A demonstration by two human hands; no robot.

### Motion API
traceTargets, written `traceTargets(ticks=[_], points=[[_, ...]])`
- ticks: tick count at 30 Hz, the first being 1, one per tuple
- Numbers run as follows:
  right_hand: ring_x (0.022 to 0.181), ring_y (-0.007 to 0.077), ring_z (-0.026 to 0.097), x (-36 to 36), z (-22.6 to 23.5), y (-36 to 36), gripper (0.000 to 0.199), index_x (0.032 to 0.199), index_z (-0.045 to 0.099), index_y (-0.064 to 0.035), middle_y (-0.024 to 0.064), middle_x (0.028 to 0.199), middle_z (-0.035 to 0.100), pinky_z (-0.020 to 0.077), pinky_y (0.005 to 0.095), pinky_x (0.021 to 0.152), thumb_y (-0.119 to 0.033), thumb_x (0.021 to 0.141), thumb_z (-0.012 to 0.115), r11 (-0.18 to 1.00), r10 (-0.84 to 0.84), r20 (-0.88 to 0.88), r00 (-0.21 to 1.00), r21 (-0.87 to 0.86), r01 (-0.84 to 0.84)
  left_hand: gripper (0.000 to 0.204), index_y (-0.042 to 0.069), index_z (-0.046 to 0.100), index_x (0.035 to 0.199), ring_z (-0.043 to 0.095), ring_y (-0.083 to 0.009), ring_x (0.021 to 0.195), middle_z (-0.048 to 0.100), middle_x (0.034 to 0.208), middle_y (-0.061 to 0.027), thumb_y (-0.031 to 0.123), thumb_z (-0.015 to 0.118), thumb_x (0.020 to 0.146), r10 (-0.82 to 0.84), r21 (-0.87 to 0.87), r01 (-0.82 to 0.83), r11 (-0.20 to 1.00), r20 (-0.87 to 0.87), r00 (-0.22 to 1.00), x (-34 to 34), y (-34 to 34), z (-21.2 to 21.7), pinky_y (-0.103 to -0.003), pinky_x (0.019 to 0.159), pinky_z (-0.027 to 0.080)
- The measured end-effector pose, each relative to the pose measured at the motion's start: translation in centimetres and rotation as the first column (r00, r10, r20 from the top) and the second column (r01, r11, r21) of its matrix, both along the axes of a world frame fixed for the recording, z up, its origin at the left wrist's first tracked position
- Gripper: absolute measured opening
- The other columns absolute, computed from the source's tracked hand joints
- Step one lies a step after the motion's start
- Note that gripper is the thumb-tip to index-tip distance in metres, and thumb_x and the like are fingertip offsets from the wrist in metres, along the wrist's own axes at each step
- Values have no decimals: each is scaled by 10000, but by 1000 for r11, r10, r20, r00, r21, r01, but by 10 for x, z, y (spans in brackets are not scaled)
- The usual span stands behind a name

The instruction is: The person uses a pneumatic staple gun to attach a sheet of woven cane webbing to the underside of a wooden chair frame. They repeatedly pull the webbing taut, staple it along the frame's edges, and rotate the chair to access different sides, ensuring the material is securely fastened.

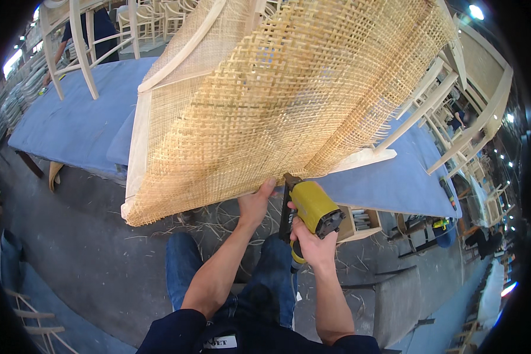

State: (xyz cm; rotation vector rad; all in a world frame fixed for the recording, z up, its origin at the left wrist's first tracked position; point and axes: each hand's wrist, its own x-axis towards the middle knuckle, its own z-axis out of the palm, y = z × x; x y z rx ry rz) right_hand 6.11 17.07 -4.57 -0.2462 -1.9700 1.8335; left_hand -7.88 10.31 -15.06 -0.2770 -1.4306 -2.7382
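Observation:
A large sheet of woven cane webbing point(242, 135) drapes over a pale wooden chair frame point(137, 147), its right part buckled into folds. My right hand point(315, 239) is wrapped round the handle of a yellow and black pneumatic stapler point(314, 203). The stapler's nose meets the near edge of the webbing, over the frame's front rail. Just left of the nose, my left hand point(256, 203) grips that same edge, thumb on top and the other fingers hidden underneath. A hose hangs from the stapler's handle.
Blue-covered worktables point(79, 118) stand left and right. An open wooden drawer point(360, 223) with staple strips sits right of the stapler. Cane scraps litter the floor point(112, 253). Other wooden chairs point(85, 50) stand on the tables, and a person point(94, 35) is at the far left.

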Motion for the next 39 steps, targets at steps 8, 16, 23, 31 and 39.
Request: traceTargets(ticks=[8,16,23,31,39], points=[[632,113,574,-6,-13,6,271,1231,566,16,98,1030,689,493,275,574,30,961,574,997,29,71,997,69,-34,216,36,679,1114,645,-115,762,693,952,-28,204,706,980,-24,-101,31,994,74,997,4,-3,1,-259,607,521],[670,106,596,2,-11,-9,622,1509,393,-7,159,1161,688,531,267,597,105,923,569,1000,25,-38,999,0,-25,264,-14,683,1151,668,-146,827,705,1027,-65,160,742,962,-30,-113,37,993,64,997,0,-7,3,-293,699,580],[655,105,587,-3,-21,-5,628,1523,376,-24,142,1142,689,524,268,577,96,934,559,992,61,-31,998,110,-57,280,-9,686,1163,669,-145,853,705,1038,-60,174,744,960,-14,17,14,1000,7,1000,0,-1,-5,-303,680,594],[644,103,582,-3,-21,-13,644,1536,367,-44,149,1143,685,519,264,571,93,938,563,999,30,-7,1000,42,-30,315,-13,675,1170,671,-160,910,705,1067,-69,204,747,954,-54,64,54,997,4,999,-4,-7,-4,-308,694,591],[675,109,595,-2,-21,-18,695,1554,337,-47,168,1159,671,524,260,580,84,917,582,997,71,-30,997,4,-71,301,11,673,1150,658,-159,902,695,1074,-67,233,749,962,-154,4,154,988,100,983,-4,-14,-9,-320,742,558]])
